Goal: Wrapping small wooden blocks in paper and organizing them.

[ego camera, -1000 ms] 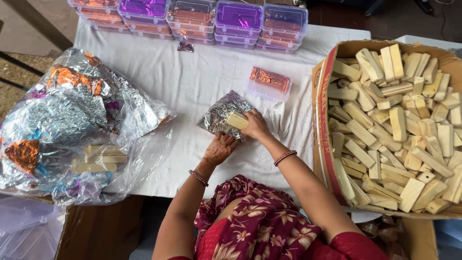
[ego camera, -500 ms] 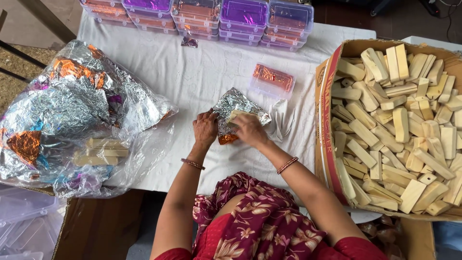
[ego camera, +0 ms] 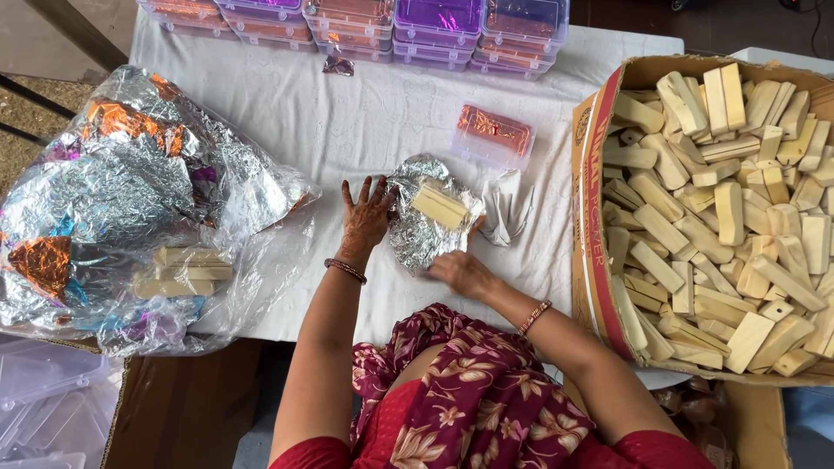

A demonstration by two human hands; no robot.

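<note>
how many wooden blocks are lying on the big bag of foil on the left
3 show: pale wooden blocks stacked side by side on the plastic bag of foil sheets, near its lower edge. More may be hidden underneath.

Foil sheet (ego camera: 423,227): crinkled silver, spread flat on the white-clothed table (ego camera: 287,122), near edge slightly curled.
Block (ego camera: 439,206): pale cream bar, lying slantwise on the foil's upper part.
</note>
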